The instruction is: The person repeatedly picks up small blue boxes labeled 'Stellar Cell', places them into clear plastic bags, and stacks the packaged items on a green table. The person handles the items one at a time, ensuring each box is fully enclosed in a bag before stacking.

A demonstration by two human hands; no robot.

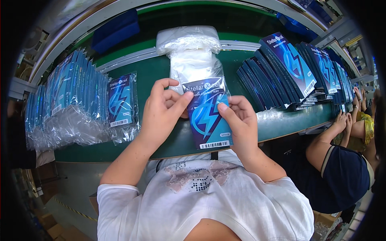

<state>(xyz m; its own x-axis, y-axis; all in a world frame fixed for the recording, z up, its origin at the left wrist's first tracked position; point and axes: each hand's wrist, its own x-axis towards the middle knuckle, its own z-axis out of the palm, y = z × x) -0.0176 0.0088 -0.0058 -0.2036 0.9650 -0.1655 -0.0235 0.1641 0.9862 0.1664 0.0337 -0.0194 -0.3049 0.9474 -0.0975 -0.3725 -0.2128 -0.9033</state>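
A flat blue and purple battery box [209,120] is tilted up in front of me over the table's near edge. At its upper left corner my left hand [164,105] is closed, thumb and fingers pinching the box. My right hand [241,122] grips the right edge, its thumb lying on the front face. Beyond the box's upper end lies a pile of clear plastic bags [191,66], with a thicker folded roll at its far end. Clear film shows around the box's top; I cannot tell whether the box sits inside a bag.
Upright bagged boxes [66,96] crowd the left, with one bagged box [120,100] lying beside them. Unbagged boxes [277,72] lean in rows at right on the green table [150,148]. Farther right, a co-worker's arms [331,130] reach to the table.
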